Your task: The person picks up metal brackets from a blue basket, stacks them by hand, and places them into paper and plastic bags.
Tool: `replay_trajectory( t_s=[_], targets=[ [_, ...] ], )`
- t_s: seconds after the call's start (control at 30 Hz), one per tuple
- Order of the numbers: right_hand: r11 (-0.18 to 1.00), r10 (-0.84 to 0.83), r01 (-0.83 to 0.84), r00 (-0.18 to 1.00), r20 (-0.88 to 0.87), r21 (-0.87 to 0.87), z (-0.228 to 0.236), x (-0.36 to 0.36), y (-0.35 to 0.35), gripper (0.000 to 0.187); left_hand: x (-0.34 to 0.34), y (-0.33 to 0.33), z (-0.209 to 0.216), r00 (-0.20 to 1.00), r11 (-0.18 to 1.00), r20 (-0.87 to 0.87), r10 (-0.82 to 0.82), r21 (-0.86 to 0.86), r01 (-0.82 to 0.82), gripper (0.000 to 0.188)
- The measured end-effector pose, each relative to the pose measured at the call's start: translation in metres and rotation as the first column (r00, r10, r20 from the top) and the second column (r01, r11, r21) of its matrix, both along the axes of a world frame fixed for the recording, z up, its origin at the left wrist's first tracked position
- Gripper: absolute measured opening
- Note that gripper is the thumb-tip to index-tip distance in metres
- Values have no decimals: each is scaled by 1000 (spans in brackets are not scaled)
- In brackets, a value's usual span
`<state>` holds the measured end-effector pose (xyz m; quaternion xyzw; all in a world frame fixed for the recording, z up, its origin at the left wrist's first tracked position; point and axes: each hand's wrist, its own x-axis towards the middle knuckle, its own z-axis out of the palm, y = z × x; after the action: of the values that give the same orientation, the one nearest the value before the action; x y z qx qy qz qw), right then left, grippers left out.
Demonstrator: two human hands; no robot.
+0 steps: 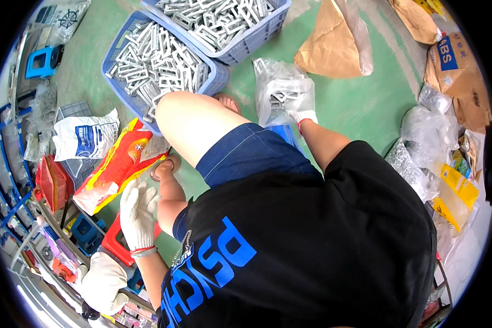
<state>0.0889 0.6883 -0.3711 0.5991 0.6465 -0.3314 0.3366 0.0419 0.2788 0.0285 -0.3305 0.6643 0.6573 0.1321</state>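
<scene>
My left hand (138, 212), in a white knitted glove, is raised beside my left knee. Its fingers are stretched out and nothing lies in them. On the far side of my body, my right hand (305, 116), gloved too, grips the near right edge of a clear plastic bag (267, 82). Several grey metal frame-shaped parts (283, 99) lie in that bag, which stands on the floor. Partly hidden by my raised thigh, a blue plastic crate (115, 60) is heaped with similar metal parts (158, 57).
A second blue crate (251, 46) of metal parts adjoins the first. To its right stands a brown paper sack (333, 41). Red-and-yellow packaging (115, 167) and a white sack (85, 136) lie at left. Plastic bags (429, 128) and cartons line the right side. Another person's white-clothed figure (104, 281) shows lower left.
</scene>
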Motion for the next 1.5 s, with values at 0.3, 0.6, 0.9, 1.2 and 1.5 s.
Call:
replay_trajectory(
  t_s=[0.3, 0.6, 0.9, 1.2, 1.5],
  targets=[
    [911, -382, 354, 918, 110, 210, 40, 0, -5, 90, -3, 9, 13, 998, 999, 62, -9, -39, 12, 34],
    [775, -400, 298, 914, -69, -558, -35, 11, 10, 52, -24, 35, 15, 988, 987, 103, -118, -96, 128, 34],
    [658, -545, 12, 697, -466, -753, 76, -2, 65, 29, -36, 53, -1, 977, 972, 98, -191, -124, 202, 39],
    [628, -618, -2, 606, -500, -779, 147, 17, 102, 16, -41, 57, -5, 969, 964, 80, -235, -105, 243, 40],
    [602, -617, 48, 662, -426, -797, 162, 28, 110, 18, -42, 47, -10, 975, 972, 65, -211, -94, 216, 39]
  ],
)
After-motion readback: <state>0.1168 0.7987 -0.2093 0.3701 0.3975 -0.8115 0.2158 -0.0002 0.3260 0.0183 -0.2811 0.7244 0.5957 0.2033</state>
